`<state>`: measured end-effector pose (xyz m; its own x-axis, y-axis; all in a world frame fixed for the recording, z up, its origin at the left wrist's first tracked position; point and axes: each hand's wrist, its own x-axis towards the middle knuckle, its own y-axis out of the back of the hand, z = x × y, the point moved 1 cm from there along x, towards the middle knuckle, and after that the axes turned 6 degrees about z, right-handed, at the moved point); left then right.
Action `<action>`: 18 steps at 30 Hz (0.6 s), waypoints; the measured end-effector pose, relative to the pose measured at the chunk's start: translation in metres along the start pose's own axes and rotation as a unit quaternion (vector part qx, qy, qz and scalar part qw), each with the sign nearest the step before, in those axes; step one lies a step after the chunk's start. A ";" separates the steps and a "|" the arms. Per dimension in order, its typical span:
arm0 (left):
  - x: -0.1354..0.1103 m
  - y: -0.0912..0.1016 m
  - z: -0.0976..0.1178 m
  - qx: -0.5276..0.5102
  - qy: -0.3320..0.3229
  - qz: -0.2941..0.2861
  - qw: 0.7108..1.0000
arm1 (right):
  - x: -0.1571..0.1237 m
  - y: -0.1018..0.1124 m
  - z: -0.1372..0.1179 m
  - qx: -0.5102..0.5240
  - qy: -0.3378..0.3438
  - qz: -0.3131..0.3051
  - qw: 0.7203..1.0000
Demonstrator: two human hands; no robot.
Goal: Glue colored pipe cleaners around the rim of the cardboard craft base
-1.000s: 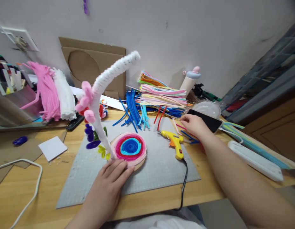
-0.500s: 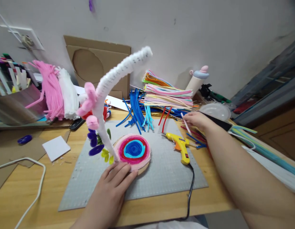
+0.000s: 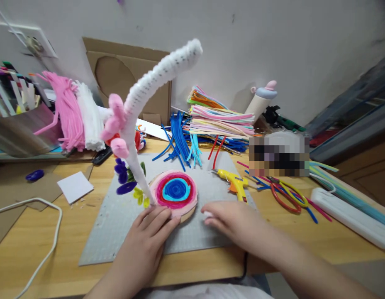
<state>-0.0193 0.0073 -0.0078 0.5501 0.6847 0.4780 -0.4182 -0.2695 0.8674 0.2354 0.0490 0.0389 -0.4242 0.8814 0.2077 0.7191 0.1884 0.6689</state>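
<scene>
My left hand (image 3: 149,236) rests flat on the grey cutting mat (image 3: 118,224), fingertips touching the near edge of a round disc (image 3: 175,192) covered in pink, red and blue spiralled pipe cleaners. A tall white fuzzy stem (image 3: 142,104) with pink, purple and yellow flowers rises from the disc's left edge. My right hand (image 3: 232,220) lies on the mat just right of the disc, fingers pinched on a small pale stick whose tip shows at its fingertips. A yellow glue gun (image 3: 234,182) lies just beyond that hand.
Loose blue pipe cleaners (image 3: 176,141) and a stacked pastel bundle (image 3: 220,120) lie behind the mat. Pink and white bundles (image 3: 74,116) sit at the back left. Red and yellow scissors (image 3: 286,195), a white power strip (image 3: 351,216), a white cable (image 3: 30,232) and cardboard (image 3: 118,74) surround the mat.
My right hand has come back from the far right side of the table to the mat beside the disc, bringing a small pale stick. My left hand has stayed on the disc.
</scene>
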 end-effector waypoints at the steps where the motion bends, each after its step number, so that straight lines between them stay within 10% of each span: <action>1: 0.000 0.000 0.000 0.000 -0.004 -0.001 1.000 | -0.005 -0.010 -0.001 -0.019 0.014 0.008 1.000; 8: -0.001 -0.001 0.000 -0.005 -0.004 -0.007 1.000 | -0.019 0.000 0.011 -0.025 0.000 0.016 1.000; 13: 0.000 0.000 0.000 -0.007 -0.001 -0.007 1.000 | -0.028 0.032 0.055 -0.060 -0.176 0.256 0.949; 18: -0.002 -0.002 -0.001 -0.009 0.000 -0.009 1.000 | -0.018 0.033 0.082 -0.176 -0.342 0.178 0.906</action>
<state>-0.0204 0.0077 -0.0104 0.5580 0.6897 0.4615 -0.4202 -0.2448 0.8738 0.3116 0.0746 -0.0015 0.3278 0.9437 0.0454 0.4715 -0.2050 0.8577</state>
